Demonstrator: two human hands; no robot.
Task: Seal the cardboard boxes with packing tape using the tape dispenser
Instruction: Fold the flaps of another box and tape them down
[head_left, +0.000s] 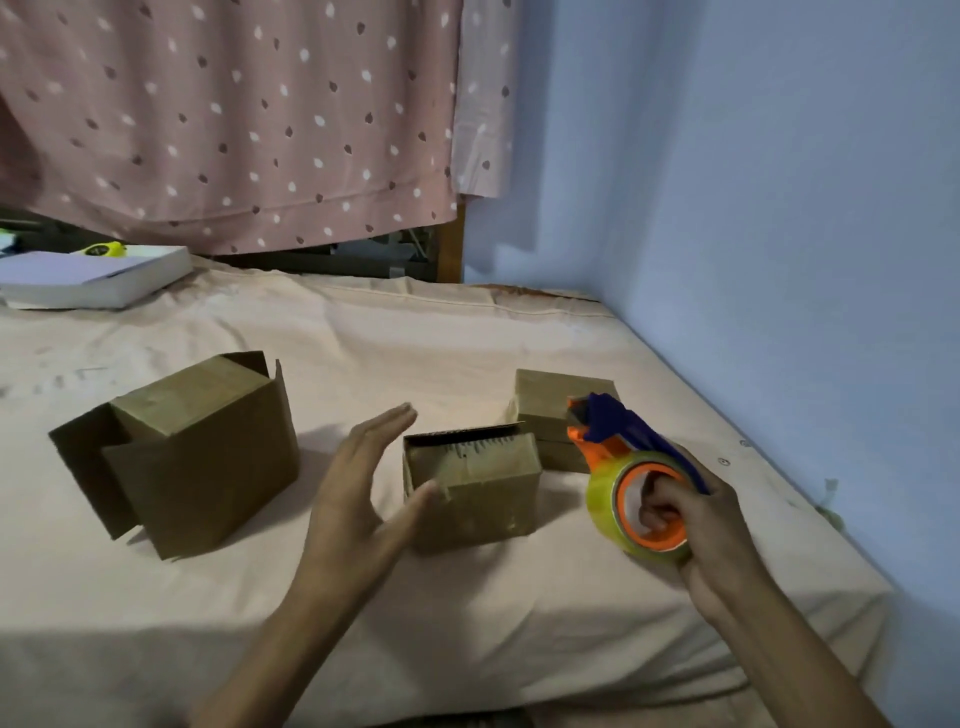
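Note:
Three cardboard boxes stand on a bed covered by a beige sheet (467, 338). The large box (208, 467) at the left has flaps standing out. A small middle box (478, 493) has one flap raised along its far edge. Another small box (550, 410) sits behind it to the right. My left hand (358, 488) is held flat with straight fingers just left of the middle box, its thumb near the box's front corner. My right hand (696, 519) grips the tape dispenser (628, 467), orange and blue with a yellowish tape roll, fingers curled through the roll's core.
A white book or flat box (93, 280) with a yellow object (104, 249) on it lies at the bed's far left. A pink dotted curtain (234, 119) hangs behind. A blue wall (753, 208) runs along the bed's right side.

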